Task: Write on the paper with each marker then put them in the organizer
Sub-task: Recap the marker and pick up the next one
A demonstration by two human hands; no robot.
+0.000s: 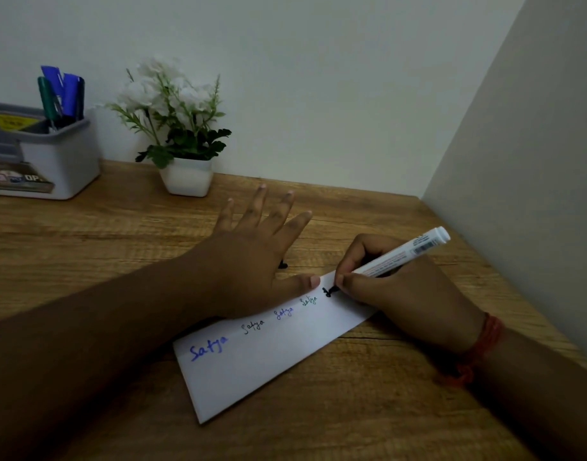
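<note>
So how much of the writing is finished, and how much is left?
Four words already sit on the paper, and several markers stand in the organizer. Now the right hand grips a white marker, starting a fifth word in black, while the left hand presses the paper flat. That marker has yet to join the organizer.

At the frame's centre a white paper [272, 357] carries words in blue, black, blue and green ink, then a thick black mark at its upper right end. The marker [400, 254] above it has a white barrel with reddish printed lines, a barcode and a white end. Lower right, a red thread band [481, 347] circles the wrist. The desk [86, 247] is warm brown with wood grain. Upper left, a pale grey organizer [62, 161] holds blue, green and dark pens and a yellow label. Beside it, white flowers [165, 91] with green leaves stand in a white pot [185, 178]
</note>
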